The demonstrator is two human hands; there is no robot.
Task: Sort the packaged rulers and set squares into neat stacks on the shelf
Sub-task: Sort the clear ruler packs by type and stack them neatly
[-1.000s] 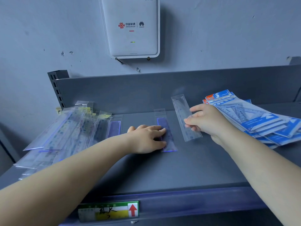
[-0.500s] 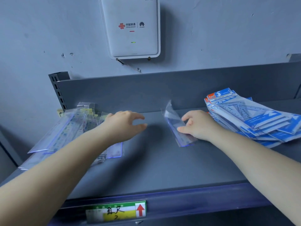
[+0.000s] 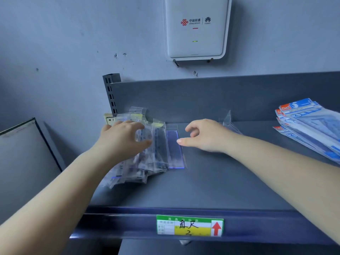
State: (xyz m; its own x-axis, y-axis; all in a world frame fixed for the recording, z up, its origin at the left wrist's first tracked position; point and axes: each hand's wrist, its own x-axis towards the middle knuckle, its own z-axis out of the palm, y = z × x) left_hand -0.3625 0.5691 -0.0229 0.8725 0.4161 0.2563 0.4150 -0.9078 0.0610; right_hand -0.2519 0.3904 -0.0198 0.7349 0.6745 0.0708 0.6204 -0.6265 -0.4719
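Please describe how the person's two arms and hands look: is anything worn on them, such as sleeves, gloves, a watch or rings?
Both forearms are bare along all that shows; no sleeve edge enters the view. The left hand and the right hand wear no gloves. No watch, bracelet or ring shows on the wrists or the visible fingers. The visible nails look short and unpainted.

Ruler pile (image 3: 147, 153) left on shelf (image 3: 211, 181); set squares (image 3: 311, 129) far right.

Grey wall (image 3: 64, 43) — white router (image 3: 196, 28) mounted on it.
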